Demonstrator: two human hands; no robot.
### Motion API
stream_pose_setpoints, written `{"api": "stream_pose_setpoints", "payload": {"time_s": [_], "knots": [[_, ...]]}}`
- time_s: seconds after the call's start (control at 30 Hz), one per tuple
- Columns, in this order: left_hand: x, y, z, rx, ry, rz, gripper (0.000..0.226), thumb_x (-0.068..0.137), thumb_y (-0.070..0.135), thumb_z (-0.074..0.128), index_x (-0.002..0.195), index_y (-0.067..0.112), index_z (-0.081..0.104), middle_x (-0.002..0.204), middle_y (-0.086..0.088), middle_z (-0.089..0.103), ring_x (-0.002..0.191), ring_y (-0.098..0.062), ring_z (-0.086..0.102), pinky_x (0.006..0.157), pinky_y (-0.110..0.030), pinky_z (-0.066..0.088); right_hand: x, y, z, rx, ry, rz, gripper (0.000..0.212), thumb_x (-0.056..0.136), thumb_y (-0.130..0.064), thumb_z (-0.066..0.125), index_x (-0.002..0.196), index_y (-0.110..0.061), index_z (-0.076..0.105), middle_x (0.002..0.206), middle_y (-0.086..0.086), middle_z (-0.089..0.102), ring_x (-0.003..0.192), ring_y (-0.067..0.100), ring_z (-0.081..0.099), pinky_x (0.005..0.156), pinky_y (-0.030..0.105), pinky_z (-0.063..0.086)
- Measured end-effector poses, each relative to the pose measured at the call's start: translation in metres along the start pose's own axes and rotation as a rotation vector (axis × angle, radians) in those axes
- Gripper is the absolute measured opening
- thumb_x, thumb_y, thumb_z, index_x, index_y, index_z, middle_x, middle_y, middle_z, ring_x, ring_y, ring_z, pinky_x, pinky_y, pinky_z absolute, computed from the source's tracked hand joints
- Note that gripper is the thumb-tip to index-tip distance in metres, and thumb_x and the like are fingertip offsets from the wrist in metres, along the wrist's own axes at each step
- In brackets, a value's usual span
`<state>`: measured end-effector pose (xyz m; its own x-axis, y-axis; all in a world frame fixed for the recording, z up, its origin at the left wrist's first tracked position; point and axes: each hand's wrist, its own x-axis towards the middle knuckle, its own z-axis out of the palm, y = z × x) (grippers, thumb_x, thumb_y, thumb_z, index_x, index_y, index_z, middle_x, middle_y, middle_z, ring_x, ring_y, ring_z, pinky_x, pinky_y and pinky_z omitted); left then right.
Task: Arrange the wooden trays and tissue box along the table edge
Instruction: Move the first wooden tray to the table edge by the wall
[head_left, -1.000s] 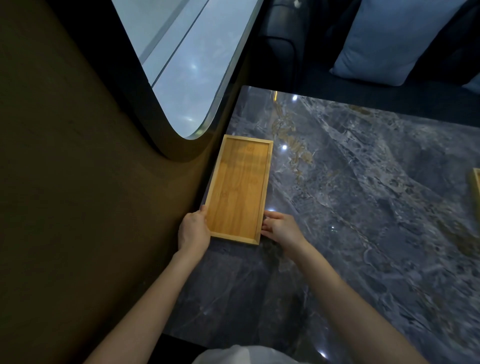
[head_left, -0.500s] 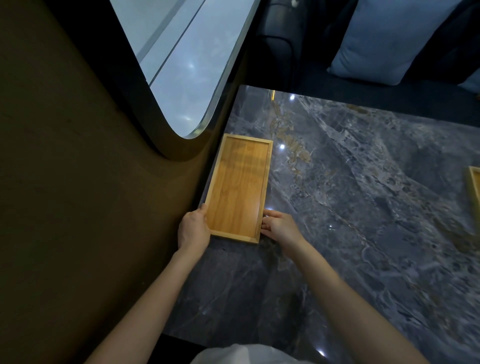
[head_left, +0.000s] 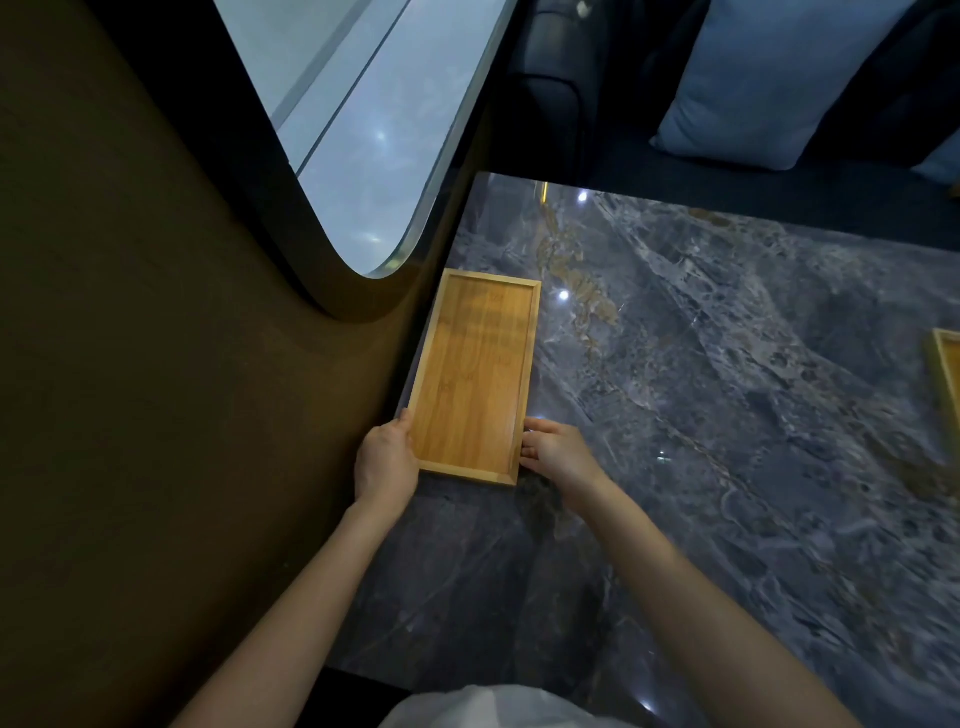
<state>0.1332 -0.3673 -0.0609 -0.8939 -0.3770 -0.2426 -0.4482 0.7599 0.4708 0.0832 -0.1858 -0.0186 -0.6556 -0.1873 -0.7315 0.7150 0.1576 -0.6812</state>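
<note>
A long empty wooden tray (head_left: 475, 376) lies flat on the dark marble table (head_left: 701, 415), its long side running along the table's left edge by the wall. My left hand (head_left: 385, 457) grips the tray's near left corner. My right hand (head_left: 556, 451) presses its fingers against the tray's near right side. The corner of a second wooden tray (head_left: 948, 379) shows at the right border of the frame. No tissue box is in view.
A brown wall (head_left: 156, 364) with a rounded window (head_left: 353, 119) rises right beside the table's left edge. A dark sofa with a blue cushion (head_left: 769, 78) stands beyond the far edge. The near table edge is just in front of my body.
The tray has shifted very slightly, now lying a little closer to parallel with the left edge. Both hands stay at its near end.
</note>
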Motion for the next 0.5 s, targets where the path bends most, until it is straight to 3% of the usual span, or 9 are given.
{"api": "stream_pose_setpoints", "payload": {"time_s": [0.27,0.37,0.5], "knots": [[0.0019,0.0005,-0.0056,-0.006,-0.02,-0.017,0.042,0.094,0.003,0.04,0.136,0.006,0.04,0.124,-0.017,0.06,0.105,-0.028,0.062,0.09,-0.042,0.055,0.0007,0.0005,0.0029,-0.005,-0.006,0.038,0.034,0.091,0.002,0.039,0.123,0.004,0.053,0.091,0.006,0.061,0.088,0.019,0.058,0.069,0.021,0.049],[-0.0014,-0.0007,-0.0067,0.0,-0.019,-0.042,0.042,0.095,0.004,0.038,0.137,0.007,0.038,0.123,-0.017,0.06,0.101,-0.028,0.062,0.087,-0.042,0.055,-0.0003,0.0024,0.0039,0.006,-0.008,0.046,0.035,0.092,0.001,0.039,0.124,0.003,0.052,0.091,0.007,0.06,0.092,0.02,0.057,0.083,0.028,0.048],[-0.0055,0.0002,-0.0063,0.029,-0.008,-0.024,0.042,0.095,0.004,0.036,0.138,0.006,0.037,0.119,-0.018,0.062,0.098,-0.027,0.063,0.087,-0.039,0.055,0.0018,0.0061,0.0021,-0.01,-0.016,0.054,0.036,0.09,-0.001,0.039,0.123,0.001,0.053,0.083,0.003,0.061,0.079,0.016,0.057,0.076,0.026,0.049]]}}
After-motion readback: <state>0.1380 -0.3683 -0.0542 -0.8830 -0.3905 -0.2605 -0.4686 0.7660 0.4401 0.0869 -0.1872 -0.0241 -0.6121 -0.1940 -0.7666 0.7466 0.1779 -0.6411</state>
